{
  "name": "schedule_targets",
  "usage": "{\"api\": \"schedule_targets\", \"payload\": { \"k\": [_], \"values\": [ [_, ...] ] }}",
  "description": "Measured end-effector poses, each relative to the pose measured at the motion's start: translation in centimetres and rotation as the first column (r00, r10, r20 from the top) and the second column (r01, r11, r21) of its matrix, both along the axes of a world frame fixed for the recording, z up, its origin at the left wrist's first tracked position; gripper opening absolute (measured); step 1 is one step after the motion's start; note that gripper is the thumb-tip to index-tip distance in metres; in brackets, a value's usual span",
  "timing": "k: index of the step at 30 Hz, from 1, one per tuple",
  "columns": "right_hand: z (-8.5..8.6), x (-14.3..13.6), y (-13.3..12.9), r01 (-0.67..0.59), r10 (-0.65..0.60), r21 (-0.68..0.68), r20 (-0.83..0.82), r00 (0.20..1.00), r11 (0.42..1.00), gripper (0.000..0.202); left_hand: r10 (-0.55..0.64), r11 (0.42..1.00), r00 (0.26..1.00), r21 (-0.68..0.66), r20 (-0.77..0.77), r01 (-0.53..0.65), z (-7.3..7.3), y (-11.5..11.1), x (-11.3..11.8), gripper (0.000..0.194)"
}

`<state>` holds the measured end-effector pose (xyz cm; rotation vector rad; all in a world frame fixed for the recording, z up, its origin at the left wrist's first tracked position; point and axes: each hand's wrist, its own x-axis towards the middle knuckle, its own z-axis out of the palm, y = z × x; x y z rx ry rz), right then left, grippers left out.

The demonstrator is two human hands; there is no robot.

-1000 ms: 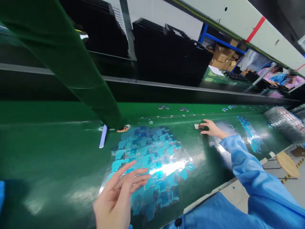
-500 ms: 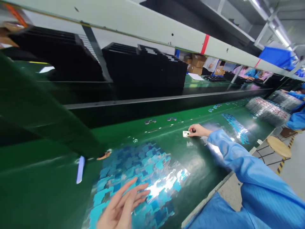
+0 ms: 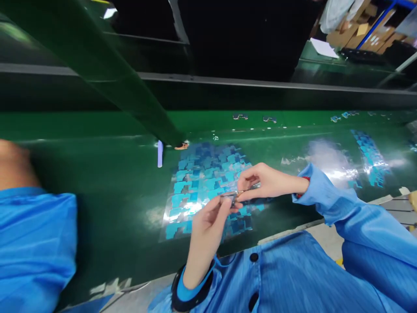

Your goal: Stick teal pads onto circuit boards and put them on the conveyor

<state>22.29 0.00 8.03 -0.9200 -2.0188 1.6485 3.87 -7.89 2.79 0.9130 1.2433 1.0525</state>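
Observation:
My left hand [image 3: 208, 226] and my right hand [image 3: 265, 182] meet above the green belt [image 3: 107, 174], both pinching one small flat part [image 3: 232, 196] between their fingertips. The part is thin, partly hidden by my fingers, and its details are too small to tell. Below my hands lies a clear sheet covered with blue stickers [image 3: 202, 178], shining under the light. Both my arms wear blue sleeves.
A green slanted beam [image 3: 107, 78] crosses from upper left down to the belt. A pale strip [image 3: 160, 153] lies beside its foot. Another blue sticker sheet [image 3: 369, 156] lies far right. Another person's blue sleeve [image 3: 32, 243] fills the lower left. Cardboard boxes [image 3: 355, 37] stand behind.
My right hand came back from the far right of the belt with the small part. My left hand rose from over the sticker sheet to meet it. The view tilted down.

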Motion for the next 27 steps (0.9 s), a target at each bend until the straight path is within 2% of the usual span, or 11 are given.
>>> {"api": "schedule_targets", "payload": {
  "k": [3,6,7,9,11,13,15,17,20,23,27],
  "values": [
    [-1.2,0.4,-0.4,0.029,-0.046,0.252,0.062,0.997,0.967,0.02,0.181,0.983,0.98,-0.043,0.08,-0.178,0.2,-0.2,-1.3,0.02],
    [-4.3,3.6,-1.9,-0.026,-0.139,0.523,0.274,0.952,0.852,0.042,0.335,0.94,0.931,-0.118,0.146,-0.32,0.2,0.2,-2.7,0.013],
    [-5.6,4.8,-2.7,-0.069,-0.168,0.551,0.368,0.915,0.832,0.049,0.351,0.934,0.923,-0.134,0.157,-0.332,0.2,0.4,-3.0,0.011],
    [-8.0,6.7,-4.3,-0.098,-0.232,0.568,0.48,0.846,0.817,0.048,0.335,0.938,0.927,-0.151,0.171,-0.311,0.2,0.8,-3.3,0.007],
    [-9.9,7.5,-5.3,-0.047,-0.307,0.607,0.466,0.83,0.793,0.035,0.292,0.952,0.938,-0.151,0.185,-0.267,0.1,1.2,-3.1,0.011],
    [-10.8,7.4,-5.6,0.03,-0.365,0.65,0.388,0.846,0.759,0.023,0.236,0.965,0.953,-0.162,0.19,-0.207,0.0,1.4,-2.6,0.016],
    [-10.6,6.8,-5.3,0.079,-0.386,0.665,0.328,0.862,0.743,0.02,0.119,0.978,0.981,-0.19,0.154,-0.089,-0.1,1.3,-1.8,0.022],
    [-9.6,6.1,-4.9,0.1,-0.371,0.654,0.291,0.882,0.75,0.021,-0.048,0.973,0.998,-0.225,0.037,0.055,-0.2,1.0,-0.9,0.027],
    [-7.7,5.5,-4.5,0.095,-0.312,0.637,0.237,0.92,0.765,0.025,-0.23,0.954,0.958,-0.235,-0.169,0.188,-0.6,0.5,0.3,0.035],
    [-6.5,5.1,-4.5,-0.008,-0.24,0.68,0.27,0.933,0.733,0.027,-0.289,0.942,0.942,-0.224,-0.171,0.248,-1.0,0.4,1.1,0.045],
    [-6.5,4.8,-4.9,-0.097,-0.197,0.747,0.295,0.935,0.658,0.029,-0.258,0.945,0.961,-0.235,-0.102,0.229,-1.4,0.5,1.6,0.035]
  ]
}}
